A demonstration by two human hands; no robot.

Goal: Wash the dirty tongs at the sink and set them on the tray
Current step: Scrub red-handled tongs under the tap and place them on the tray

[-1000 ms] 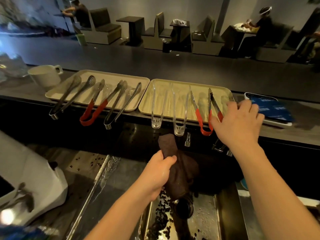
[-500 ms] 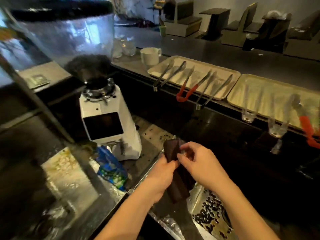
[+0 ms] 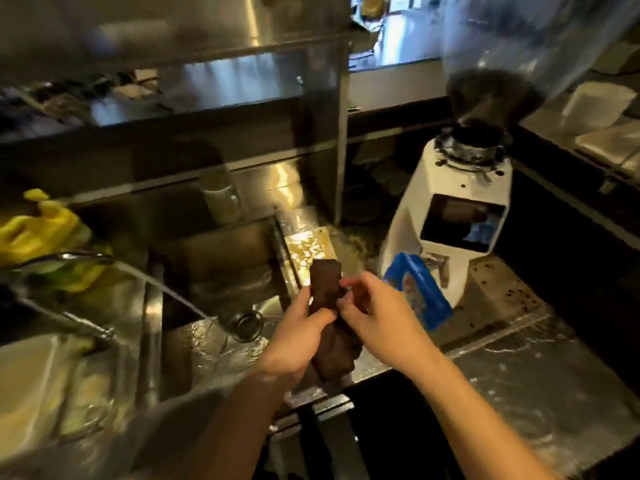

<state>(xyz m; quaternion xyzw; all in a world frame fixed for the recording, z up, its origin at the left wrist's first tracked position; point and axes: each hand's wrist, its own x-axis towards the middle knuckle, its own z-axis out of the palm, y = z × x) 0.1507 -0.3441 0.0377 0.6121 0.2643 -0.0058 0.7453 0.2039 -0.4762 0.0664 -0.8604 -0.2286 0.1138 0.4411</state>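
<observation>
A dark brown cloth [image 3: 327,296] hangs upright over the right rim of the steel sink [image 3: 207,341]. My left hand [image 3: 298,337] grips its middle. My right hand [image 3: 374,323] pinches the cloth's right side with fingertips. Water streams from the faucet [image 3: 69,259] at the left into the sink basin, near the drain [image 3: 246,323]. No tongs and no tray with tongs are in view.
A white coffee grinder [image 3: 460,216] with a dark hopper stands at the right, a blue packet [image 3: 419,292] leaning beside it. Yellow gloves [image 3: 41,233] lie behind the faucet. Scattered coffee beans dot the wet steel counter [image 3: 536,368]. Steel shelving rises behind the sink.
The view has swung left from the trays of tongs to the sink. My right hand left the tray and joined the left on the cloth, which now sits over the sink rim.
</observation>
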